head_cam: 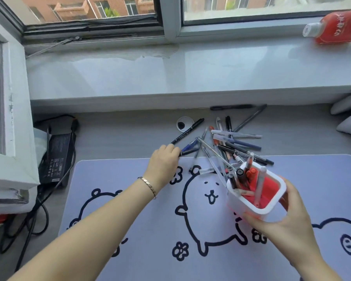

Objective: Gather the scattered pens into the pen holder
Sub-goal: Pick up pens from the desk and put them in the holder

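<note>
- Head camera view: a grey worktop [130, 134] carries a pale lilac desk mat with black cartoon animal outlines [150, 230].
- Right hand [288, 226]: its fingers are clamped around the white rectangular plastic pen holder with a red interior [272, 207], held tilted above the right part of the mat.
- Pen holder contents: several pens stand inside, including a black-capped marker [240, 172] and a red-capped pen [252, 172].
- Left hand [164, 161]: it rests at the far edge of the mat with fingers curled together on the end of a thin black pen [187, 152]; the fingertips are hidden, so the exact grip cannot be confirmed.
- Scattered pens: a loose pile of black, blue, clear and white pens [231, 142] lies on the worktop just beyond the mat, between the two hands and the window ledge.
- Separate item: a long black marker with white lettering [187, 131] lies diagonally just beyond the left hand.
- Window ledge: a red plastic bottle with a white cap [336, 27] lies on its side at the far right.
- Left side: a black power adapter with cables [56, 157] sits beside the mat.
</note>
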